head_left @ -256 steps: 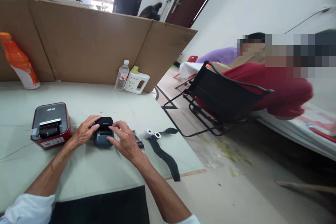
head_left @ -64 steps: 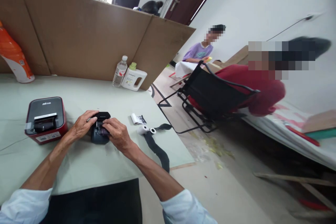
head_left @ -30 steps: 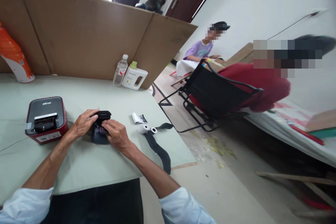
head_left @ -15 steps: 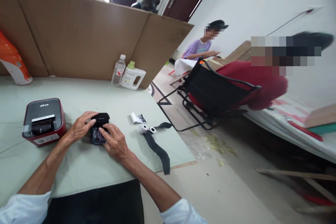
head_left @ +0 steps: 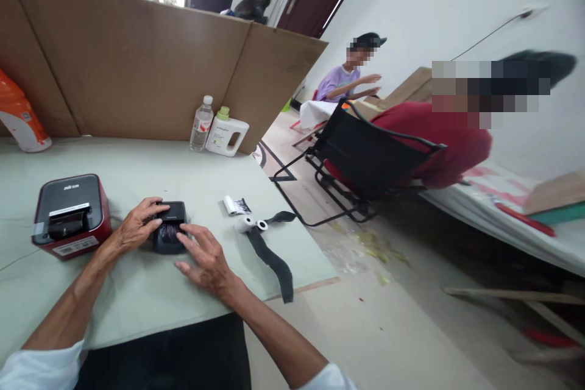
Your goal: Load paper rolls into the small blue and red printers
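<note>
A small black printer [head_left: 169, 240], boxy with a dark window in its top, stands on the table before me. My left hand [head_left: 138, 225] grips its left side, fingers over the back corner and thumb on the edge. My right hand [head_left: 208, 259] is open at the other side, its fingers apart and a fingertip at the printer's right edge. To the left of my left hand is a bigger red and black printer [head_left: 70, 210] with a white label on its front. Paper rolls [head_left: 253, 225] with a black strip [head_left: 274, 262] trailing off them lie right of my right hand.
Another small roll [head_left: 234, 205] lies behind the pair. A water bottle [head_left: 202, 125], a white jug [head_left: 227, 135] and an orange bottle [head_left: 22, 116] stand along the cardboard screen [head_left: 137, 61]. Two people sit beyond the table's right edge, one in a black folding chair [head_left: 379, 149].
The small printer's raised lid has come down flat. My right hand has drawn back from its window and spread its fingers. My left hand stays on the printer.
</note>
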`<state>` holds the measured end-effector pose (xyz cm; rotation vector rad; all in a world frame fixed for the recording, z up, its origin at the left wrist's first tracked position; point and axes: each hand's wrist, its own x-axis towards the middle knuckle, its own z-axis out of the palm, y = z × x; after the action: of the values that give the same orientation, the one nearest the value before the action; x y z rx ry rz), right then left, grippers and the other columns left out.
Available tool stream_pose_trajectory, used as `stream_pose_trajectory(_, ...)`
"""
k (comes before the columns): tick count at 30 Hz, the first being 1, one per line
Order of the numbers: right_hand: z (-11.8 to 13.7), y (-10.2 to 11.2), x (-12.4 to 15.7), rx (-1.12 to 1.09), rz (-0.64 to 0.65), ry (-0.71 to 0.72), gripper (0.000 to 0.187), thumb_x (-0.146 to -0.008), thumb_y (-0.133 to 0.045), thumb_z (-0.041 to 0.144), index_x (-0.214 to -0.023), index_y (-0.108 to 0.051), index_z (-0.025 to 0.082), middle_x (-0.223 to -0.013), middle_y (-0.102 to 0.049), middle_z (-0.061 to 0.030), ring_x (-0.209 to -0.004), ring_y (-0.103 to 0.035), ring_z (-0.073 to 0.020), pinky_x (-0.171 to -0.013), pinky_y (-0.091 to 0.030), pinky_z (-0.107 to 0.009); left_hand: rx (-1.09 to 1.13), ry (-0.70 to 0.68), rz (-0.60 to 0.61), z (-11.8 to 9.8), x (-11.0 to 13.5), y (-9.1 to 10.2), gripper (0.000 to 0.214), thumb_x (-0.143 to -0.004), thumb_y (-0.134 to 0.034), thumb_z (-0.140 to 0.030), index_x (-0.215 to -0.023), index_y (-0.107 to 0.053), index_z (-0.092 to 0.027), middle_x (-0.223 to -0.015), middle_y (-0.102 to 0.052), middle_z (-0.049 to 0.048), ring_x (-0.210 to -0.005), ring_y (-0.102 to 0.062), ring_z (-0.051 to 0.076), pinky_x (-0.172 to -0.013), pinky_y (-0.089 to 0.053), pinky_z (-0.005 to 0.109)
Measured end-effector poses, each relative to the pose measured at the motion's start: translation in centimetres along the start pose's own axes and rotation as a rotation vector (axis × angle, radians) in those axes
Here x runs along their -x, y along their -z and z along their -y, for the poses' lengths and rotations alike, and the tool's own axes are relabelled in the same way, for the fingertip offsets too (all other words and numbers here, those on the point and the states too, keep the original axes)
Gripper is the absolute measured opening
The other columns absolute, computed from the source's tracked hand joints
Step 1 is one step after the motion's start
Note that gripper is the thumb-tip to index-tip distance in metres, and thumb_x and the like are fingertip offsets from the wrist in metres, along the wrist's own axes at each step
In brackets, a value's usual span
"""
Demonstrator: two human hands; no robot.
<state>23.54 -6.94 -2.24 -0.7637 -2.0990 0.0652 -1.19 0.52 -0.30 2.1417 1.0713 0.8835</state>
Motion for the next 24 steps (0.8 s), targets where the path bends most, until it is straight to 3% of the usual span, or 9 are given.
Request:
stream_pose_trajectory(4, -1.2, -0.1, -1.0, -0.073, -0.053, -0.238, 0.047, -0.103, -0.052, 0.030, -0.150, -0.051, 0.022, -0.143, -0.057, -0.0170, -0.132, -0.056, -0.0289, -0.109, -0.052, -0.051, -0.012, 0.009, -0.023, -0.1, 0.0, -0.2, 0.039, -0.097, -0.055, -0.039, -0.129, -0.071, -0.024, -0.145, -0.057, 0.0117, -0.135, -0.056, 0.029, -0.117, -0.045, 0.051)
stream_pose_trajectory(7, -2.5, -1.0, -1.8, -0.158, -0.036, -0.327, 0.044, -0.106, -0.045, 0.029, -0.149, -0.053, 0.022, -0.144, -0.057, -0.0159, -0.135, -0.054, -0.0268, -0.115, -0.049, -0.049, -0.018, 0.022, -0.060, -0.2, -0.2, -0.4, 0.037, -0.097, -0.054, -0.041, -0.123, -0.073, -0.022, -0.142, -0.060, 0.0125, -0.133, -0.057, 0.029, -0.117, -0.044, 0.052)
stream_pose_trajectory(12, -3.8, -2.2, -2.1, -0.217, 0.000, -0.357, 0.044, -0.107, -0.043, 0.028, -0.149, -0.055, 0.028, -0.148, -0.055, -0.0116, -0.136, -0.054, -0.0240, -0.116, -0.048, -0.047, -0.013, 0.025, -0.074, -0.3, -0.3, -0.6, 0.034, -0.096, -0.056, -0.039, -0.121, -0.073, -0.023, -0.138, -0.061, 0.0117, -0.130, -0.059, 0.028, -0.110, -0.051, 0.050)
stream_pose_trajectory(21, -3.8, -2.9, -1.4, -0.200, -0.058, -0.331, 0.044, -0.107, -0.042, 0.026, -0.150, -0.054, 0.029, -0.148, -0.054, -0.0125, -0.134, -0.055, -0.0248, -0.112, -0.051, -0.048, 0.059, 0.109, -0.058, -1.3, -0.5, -0.7, 0.034, -0.092, -0.058, -0.033, -0.121, -0.073, -0.023, -0.138, -0.058, 0.0126, -0.129, -0.058, 0.029, -0.096, -0.059, 0.046)
stream_pose_trajectory(24, -3.8, -2.9, -1.2, -0.190, -0.062, -0.324, 0.045, -0.107, -0.041, 0.025, -0.150, -0.054, 0.028, -0.149, -0.054, -0.0128, -0.137, -0.053, -0.0258, -0.114, -0.050, -0.050, 0.100, 0.143, -0.063, -1.5, -0.6, -0.9, 0.032, -0.089, -0.061, -0.029, -0.117, -0.074, -0.023, -0.140, -0.057, 0.0128, -0.131, -0.057, 0.030, -0.100, -0.057, 0.048)
